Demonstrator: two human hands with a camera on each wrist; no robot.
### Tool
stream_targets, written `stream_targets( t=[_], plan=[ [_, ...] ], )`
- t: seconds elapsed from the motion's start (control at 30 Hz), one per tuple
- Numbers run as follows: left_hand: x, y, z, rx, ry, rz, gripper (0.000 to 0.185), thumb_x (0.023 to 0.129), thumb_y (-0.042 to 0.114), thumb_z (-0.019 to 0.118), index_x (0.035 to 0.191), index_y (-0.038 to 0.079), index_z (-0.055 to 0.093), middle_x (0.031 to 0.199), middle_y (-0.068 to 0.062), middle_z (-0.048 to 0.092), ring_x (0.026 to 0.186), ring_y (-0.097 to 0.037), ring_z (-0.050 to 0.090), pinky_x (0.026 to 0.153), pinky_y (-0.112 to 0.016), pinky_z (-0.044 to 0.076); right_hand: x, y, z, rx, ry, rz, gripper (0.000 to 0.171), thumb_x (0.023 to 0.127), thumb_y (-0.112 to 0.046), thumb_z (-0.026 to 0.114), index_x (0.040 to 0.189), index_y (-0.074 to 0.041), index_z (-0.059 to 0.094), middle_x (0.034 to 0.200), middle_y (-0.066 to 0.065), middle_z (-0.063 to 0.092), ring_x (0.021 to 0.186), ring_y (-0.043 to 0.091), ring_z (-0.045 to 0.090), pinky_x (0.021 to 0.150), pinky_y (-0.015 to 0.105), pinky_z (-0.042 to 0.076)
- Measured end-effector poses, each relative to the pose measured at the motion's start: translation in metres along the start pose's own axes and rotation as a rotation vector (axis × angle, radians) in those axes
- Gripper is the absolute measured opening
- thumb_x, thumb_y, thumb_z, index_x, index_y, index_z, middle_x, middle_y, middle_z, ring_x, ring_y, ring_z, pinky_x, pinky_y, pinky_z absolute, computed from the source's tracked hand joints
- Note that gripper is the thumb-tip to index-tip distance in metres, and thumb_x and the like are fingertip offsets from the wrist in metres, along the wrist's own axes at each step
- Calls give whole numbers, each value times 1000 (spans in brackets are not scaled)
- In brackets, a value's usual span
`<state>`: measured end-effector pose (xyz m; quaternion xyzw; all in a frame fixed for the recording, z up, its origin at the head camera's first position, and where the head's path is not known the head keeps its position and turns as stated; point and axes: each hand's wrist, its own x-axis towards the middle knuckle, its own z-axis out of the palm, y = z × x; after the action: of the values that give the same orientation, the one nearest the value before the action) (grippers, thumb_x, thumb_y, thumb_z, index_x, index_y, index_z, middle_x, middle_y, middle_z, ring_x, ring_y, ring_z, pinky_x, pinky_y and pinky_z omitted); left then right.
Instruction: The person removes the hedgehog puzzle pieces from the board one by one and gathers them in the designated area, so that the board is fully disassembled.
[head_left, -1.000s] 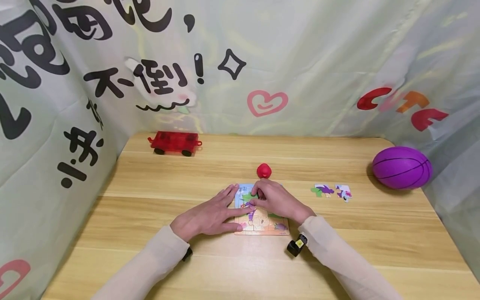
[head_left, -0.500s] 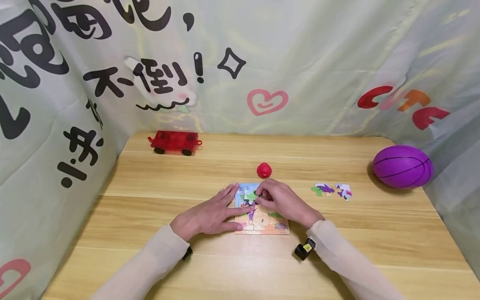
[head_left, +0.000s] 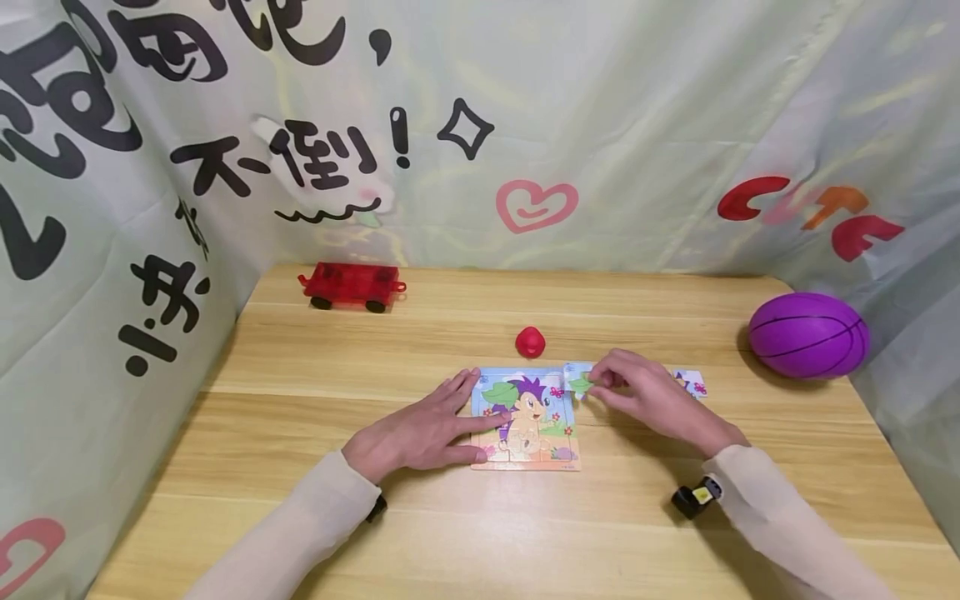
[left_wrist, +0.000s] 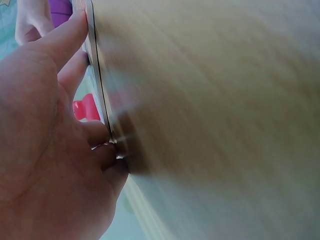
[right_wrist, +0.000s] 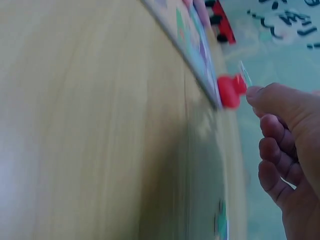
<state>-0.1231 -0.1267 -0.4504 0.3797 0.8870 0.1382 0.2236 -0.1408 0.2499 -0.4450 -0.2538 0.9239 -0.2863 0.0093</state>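
Backdrop cloth [head_left: 600,100]: large black hand-drawn Chinese characters along the left and top. Only "不倒" [head_left: 277,162] reads clearly, followed by an exclamation mark [head_left: 398,137]; a comma [head_left: 380,43] sits above. A black diamond outline [head_left: 465,129] and a pink heart [head_left: 536,205] follow. At right, red and orange letters [head_left: 810,212] read roughly "CUTE", distorted by folds. Remaining characters are cut off and unreadable.
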Motion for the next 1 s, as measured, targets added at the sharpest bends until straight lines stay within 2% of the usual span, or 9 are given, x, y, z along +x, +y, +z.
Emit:
stream_targets(
  t=[0.2,0.4,0.7,1.0],
  plan=[
    [0,0,2,10,8,13,62,110,57,57,168,41,40,184,-20,-3,172,-36,-4,138,-52,20,-13,22,-10,-56,23,33,14,97,-12,84,107,-17,76,93,-10,66,85,4,59,73,27,57],
    [0,0,2,9,6,6,62,110,57,57,168,41,41,184,-20,-1,172,-36,-2,138,-53,22,-18,34,-10,-74,10,60,12,98,-16,84,106,-17,75,89,-9,61,81,4,53,69,24,48],
    [0,1,2,18,1,-5,63,110,60,56,168,43,39,184,-17,-4,172,-33,-5,138,-52,21,-17,40,-5,-84,-14,70,10,100,-16,81,109,-15,77,85,-9,56,78,5,48,67,25,42],
    [0,1,1,21,8,-4,63,109,59,57,168,43,40,184,-17,-4,172,-33,-5,138,-52,21,-15,41,-3,-97,-15,88,11,100,-17,82,110,-15,77,85,-8,55,78,6,47,68,25,40]
  ],
)
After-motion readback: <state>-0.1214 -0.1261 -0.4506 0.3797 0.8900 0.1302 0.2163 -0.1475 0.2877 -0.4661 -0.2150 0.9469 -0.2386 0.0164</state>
